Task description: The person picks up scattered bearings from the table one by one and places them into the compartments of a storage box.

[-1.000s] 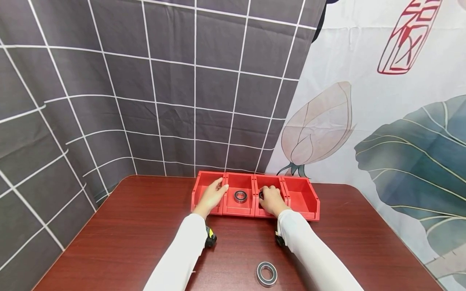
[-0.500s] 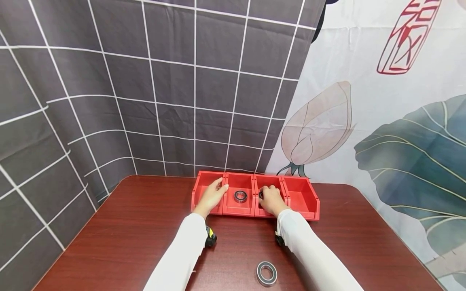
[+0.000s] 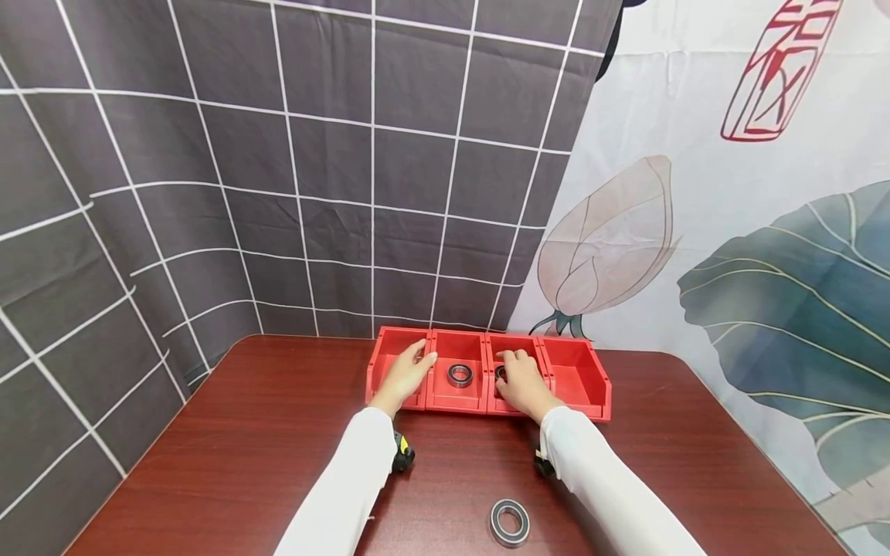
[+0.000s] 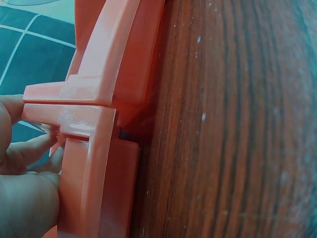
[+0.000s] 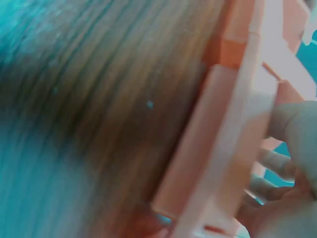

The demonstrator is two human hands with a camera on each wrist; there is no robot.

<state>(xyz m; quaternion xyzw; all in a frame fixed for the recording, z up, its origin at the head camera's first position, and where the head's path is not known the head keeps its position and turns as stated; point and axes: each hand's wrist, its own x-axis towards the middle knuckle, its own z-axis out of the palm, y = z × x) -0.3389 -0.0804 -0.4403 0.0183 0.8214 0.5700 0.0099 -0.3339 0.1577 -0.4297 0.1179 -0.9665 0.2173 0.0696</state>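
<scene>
My left hand (image 3: 405,376) is over the leftmost compartment of a row of red plastic bins (image 3: 455,403), its fingers loosely bent and thumb apart. In the left wrist view its fingers (image 4: 30,151) reach behind the bin's front edge, close to a divider. My right hand (image 3: 523,384) reaches into the third compartment, fingers apart beside a ball bearing (image 3: 500,372) that the hand partly covers. In the right wrist view its spread fingers (image 5: 277,163) show behind the bin wall. A second bearing (image 3: 460,375) lies flat in the second compartment.
Another, larger-looking bearing (image 3: 510,523) lies on the brown wooden table (image 3: 278,448), near its front, between the forearms. The fourth compartment (image 3: 575,377) is at the right end of the row. A dark gridded cloth (image 3: 334,193) hangs behind the table.
My right hand has shifted slightly right and its fingers have spread away from the bearing in the third compartment, showing more of it. The left hand has stayed still.
</scene>
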